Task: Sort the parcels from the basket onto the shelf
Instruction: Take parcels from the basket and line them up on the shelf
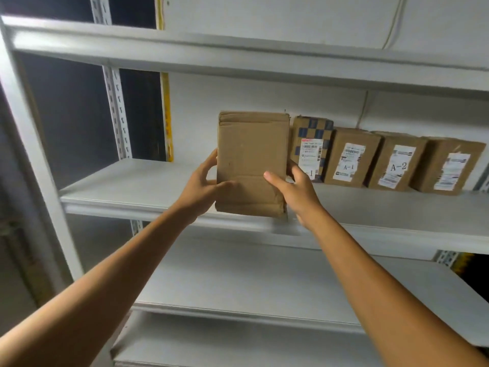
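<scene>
I hold a plain brown cardboard parcel (251, 160) upright in front of the middle shelf board (127, 192) of a white metal shelf. My left hand (205, 182) grips its left edge, thumb across the front. On the right edge, my right hand (293, 189) grips it, thumb on the front and fingers behind. The parcel's lower edge overlaps the shelf's front lip. No label shows on the face turned to me. The basket is out of sight.
Several labelled parcels stand in a row on the same board to the right: a blue-checked one (311, 148), one marked A-1 (352, 157), one marked A-2 (395, 161), another (447, 165). A slotted upright (117, 115) stands back left. Boards lie above (211, 56) and below (264, 284).
</scene>
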A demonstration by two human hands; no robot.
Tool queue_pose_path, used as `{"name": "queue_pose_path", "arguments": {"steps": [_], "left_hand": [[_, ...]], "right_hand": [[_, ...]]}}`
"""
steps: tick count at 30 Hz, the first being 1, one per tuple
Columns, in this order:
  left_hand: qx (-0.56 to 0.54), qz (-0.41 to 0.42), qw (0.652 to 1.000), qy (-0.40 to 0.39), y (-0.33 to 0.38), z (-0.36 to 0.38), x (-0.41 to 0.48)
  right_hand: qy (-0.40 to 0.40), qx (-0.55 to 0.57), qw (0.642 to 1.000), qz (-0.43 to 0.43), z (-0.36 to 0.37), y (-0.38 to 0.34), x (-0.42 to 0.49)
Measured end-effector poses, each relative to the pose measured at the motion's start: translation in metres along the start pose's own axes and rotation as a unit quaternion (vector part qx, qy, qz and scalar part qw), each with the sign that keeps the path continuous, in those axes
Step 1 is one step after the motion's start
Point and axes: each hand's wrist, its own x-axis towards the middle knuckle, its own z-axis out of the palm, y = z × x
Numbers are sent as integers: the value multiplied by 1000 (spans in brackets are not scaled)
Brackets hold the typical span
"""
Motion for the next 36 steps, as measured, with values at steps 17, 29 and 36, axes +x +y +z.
{"name": "queue_pose_path", "arguments": {"steps": [17, 29, 36], "left_hand": [[36, 2, 999, -3, -4, 36, 56], [10, -37, 999, 13, -29, 18, 85], [-12, -35, 999, 18, -45, -38, 102]], "right_hand": [[10, 8, 1000, -16, -44, 12, 40], [-1, 29, 1000, -2, -35, 30, 66], [52, 11, 998, -22, 25, 37, 95]]}}
